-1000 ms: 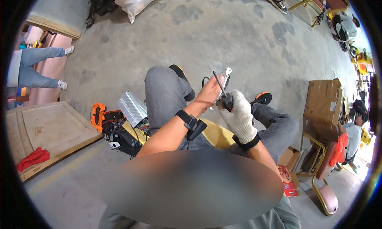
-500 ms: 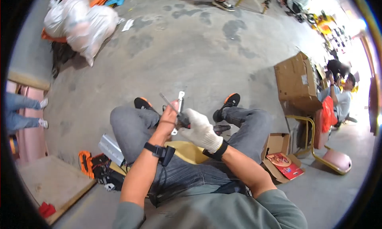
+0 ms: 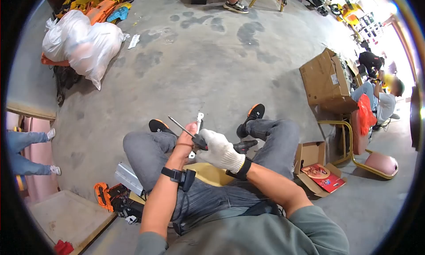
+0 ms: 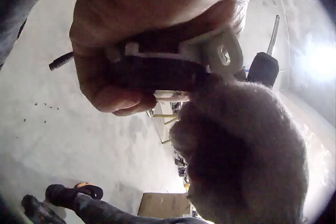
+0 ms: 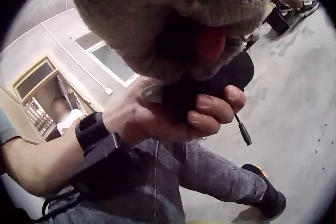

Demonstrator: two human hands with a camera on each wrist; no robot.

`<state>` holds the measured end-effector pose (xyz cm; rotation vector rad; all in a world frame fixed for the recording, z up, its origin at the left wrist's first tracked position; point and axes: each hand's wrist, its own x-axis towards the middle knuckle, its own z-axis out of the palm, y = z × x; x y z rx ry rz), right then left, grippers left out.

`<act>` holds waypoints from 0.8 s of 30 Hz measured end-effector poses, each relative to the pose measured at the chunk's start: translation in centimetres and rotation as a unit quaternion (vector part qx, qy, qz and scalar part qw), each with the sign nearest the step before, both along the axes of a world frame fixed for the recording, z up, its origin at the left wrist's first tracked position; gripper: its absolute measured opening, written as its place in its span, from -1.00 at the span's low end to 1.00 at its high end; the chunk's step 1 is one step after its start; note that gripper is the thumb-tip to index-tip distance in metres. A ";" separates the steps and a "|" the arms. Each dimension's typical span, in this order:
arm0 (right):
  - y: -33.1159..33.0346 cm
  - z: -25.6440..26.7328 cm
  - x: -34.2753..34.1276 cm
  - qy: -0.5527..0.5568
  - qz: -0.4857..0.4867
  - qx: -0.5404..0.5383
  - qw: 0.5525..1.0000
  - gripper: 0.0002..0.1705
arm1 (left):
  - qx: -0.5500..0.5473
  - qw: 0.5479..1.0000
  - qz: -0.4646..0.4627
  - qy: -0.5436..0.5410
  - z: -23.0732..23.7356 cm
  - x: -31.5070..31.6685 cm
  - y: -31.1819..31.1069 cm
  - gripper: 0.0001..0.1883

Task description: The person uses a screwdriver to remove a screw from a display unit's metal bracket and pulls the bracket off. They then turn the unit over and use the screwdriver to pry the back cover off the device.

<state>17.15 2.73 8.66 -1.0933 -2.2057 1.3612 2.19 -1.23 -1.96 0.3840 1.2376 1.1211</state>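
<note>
Left hand: your bare left hand [image 3: 186,140] is curled round a dark, rounded device [image 4: 157,73] with white metal mounting tabs [image 3: 200,117].
Right hand: your right hand [image 3: 217,149], in an off-white knitted glove, grips a screwdriver [image 3: 180,126] with a black handle and thin metal shaft.
Hand spacing: together, the glove close against the device's edge.
Device location: in your left palm, above your lap, between your knees.
Change, screwdriver: its shaft lies flatter than in the previous head view, leaning more to your left.
Change, hands: both sit lower in the head view; your shoes and the white plastic sacks [image 3: 84,46] also sit lower, so the view itself shifts.
Screwdriver direction: tip away from you and to your left; long axis slanting across the head view, handle under the glove.
Device long axis: the tabs line up nearly straight away from you, the far one slightly to your right.
Tab detail: one tab shows an oval hole in the left wrist view.
Cable: a short black cable end [image 5: 243,132] with a ribbed tip hangs beyond your left fingers.
Beneath: a yellow seat surface [image 3: 207,175] between your thighs.
Beside the glove: a black tool-like object [image 3: 246,146], type unclear.
</note>
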 end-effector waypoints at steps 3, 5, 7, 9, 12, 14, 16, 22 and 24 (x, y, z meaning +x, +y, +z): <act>0.1 -0.8 0.2 0.007 0.016 0.041 0.999 -0.57 | -0.010 1.000 -0.016 -0.014 0.4 0.0 0.2 -0.49; 0.1 -0.9 0.2 0.005 0.020 0.058 0.998 -0.54 | -0.045 0.997 -0.038 -0.045 0.9 0.0 0.3 -0.55; 0.1 -0.9 0.3 -0.038 0.054 0.089 0.994 -0.53 | -0.050 0.995 -0.047 -0.067 0.4 -0.1 0.0 -0.56; 0.2 -1.0 0.4 -0.029 0.046 0.080 0.995 -0.51 | -0.059 0.993 -0.014 -0.100 0.3 0.3 -0.1 -0.56; 0.4 0.2 0.4 -0.023 0.029 0.047 0.998 -0.46 | -0.029 0.996 0.024 -0.083 -0.1 0.4 0.4 -0.62; 0.4 -0.7 0.8 -0.017 0.015 0.023 0.999 -0.36 | 0.012 0.994 0.047 -0.097 1.3 0.2 0.6 -0.66; 0.1 -3.0 1.5 0.044 0.000 0.060 0.997 -0.46 | -0.007 0.999 -0.007 -0.050 3.8 -0.2 0.4 -0.63; 0.9 -1.5 1.3 0.016 -0.109 0.010 0.994 -0.68 | -0.021 0.997 0.038 -0.067 3.5 -0.1 0.7 -0.56; 0.8 -1.0 1.1 0.008 -0.093 0.020 0.995 -0.68 | -0.016 0.998 0.047 -0.047 4.0 -0.2 0.8 -0.53</act>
